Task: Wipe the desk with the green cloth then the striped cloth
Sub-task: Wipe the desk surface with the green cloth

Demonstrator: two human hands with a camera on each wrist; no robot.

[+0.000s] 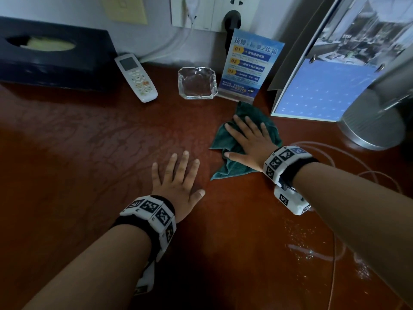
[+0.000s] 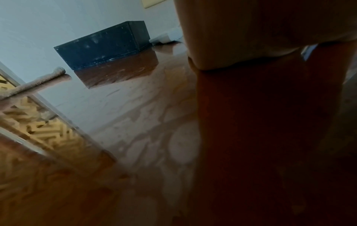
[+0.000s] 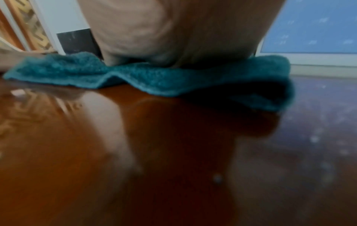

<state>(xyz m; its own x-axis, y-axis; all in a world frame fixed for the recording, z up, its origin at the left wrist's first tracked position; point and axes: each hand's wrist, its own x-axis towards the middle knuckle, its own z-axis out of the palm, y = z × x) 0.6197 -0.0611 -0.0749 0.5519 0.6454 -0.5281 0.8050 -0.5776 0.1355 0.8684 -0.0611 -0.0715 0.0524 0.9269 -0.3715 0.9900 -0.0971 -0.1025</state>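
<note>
Glass ashtray point(image 1: 197, 83) beyond green cloth point(image 1: 228, 142)

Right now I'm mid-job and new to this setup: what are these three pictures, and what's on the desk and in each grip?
No machine here: a person with cameras on the head and both wrists. The head view looks down on a red-brown desk. The right hand presses flat on the green cloth; its wrist view shows the palm on that cloth. The left hand lies flat on bare wood, holding nothing. Behind stand a tissue box, a remote, a glass ashtray and a blue sign. I see no striped cloth.
</note>
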